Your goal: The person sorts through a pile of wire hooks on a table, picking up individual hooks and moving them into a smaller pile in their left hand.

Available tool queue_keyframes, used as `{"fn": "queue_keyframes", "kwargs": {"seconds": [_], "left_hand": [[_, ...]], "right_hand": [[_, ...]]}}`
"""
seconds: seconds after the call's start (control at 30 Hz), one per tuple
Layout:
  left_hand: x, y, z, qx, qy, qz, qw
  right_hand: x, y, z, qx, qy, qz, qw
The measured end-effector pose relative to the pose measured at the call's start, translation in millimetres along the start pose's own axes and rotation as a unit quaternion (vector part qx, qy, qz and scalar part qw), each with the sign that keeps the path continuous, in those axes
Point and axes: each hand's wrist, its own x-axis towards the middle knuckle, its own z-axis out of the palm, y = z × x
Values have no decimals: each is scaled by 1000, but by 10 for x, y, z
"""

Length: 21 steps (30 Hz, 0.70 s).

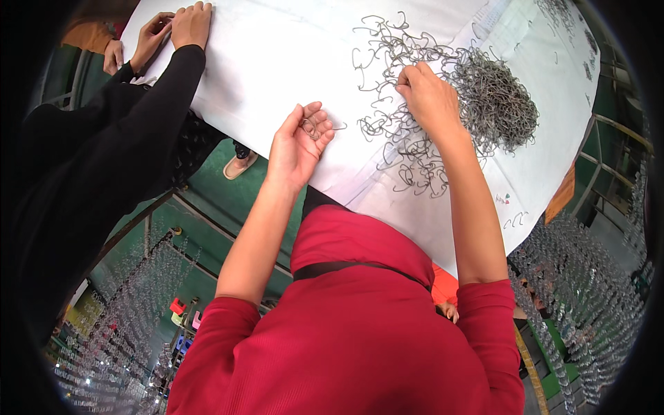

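Note:
My left hand (294, 149) is palm up over the table's near edge, with its fingers curled around a few thin wire hooks (312, 127). One hook's end sticks out past the fingertips. Farther right, my right hand (430, 98) reaches down into a spread of loose dark wire hooks (418, 162), its thumb and fingers pinched together. Whatever is between those fingertips is too small to make out. Just right of that hand rises a dense, tangled heap of the same hooks (501, 104).
A white-covered table (270, 62) lies in front of me. At the far left, a black-sleeved person's hands (190, 26) rest on it. Several separate hooks (515, 220) lie near its right corner. Shiny hanging strands (588, 297) fill the lower right, with more strands (117, 332) at lower left.

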Motion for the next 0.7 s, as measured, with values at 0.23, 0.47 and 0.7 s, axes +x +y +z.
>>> {"fn": "queue_keyframes", "kwargs": {"seconds": [0.23,0.47,0.7], "left_hand": [[55,-98,27,19,-31,-13,999],[78,-195,410,48,23,-10,999],[117,-13,106,25,-14,-6,1000]], "right_hand": [[-75,29,-226,204,-149,132,958],[-78,-281,-135,230,-87,55,968],[-35,-300,35,86,-28,45,995]]}}
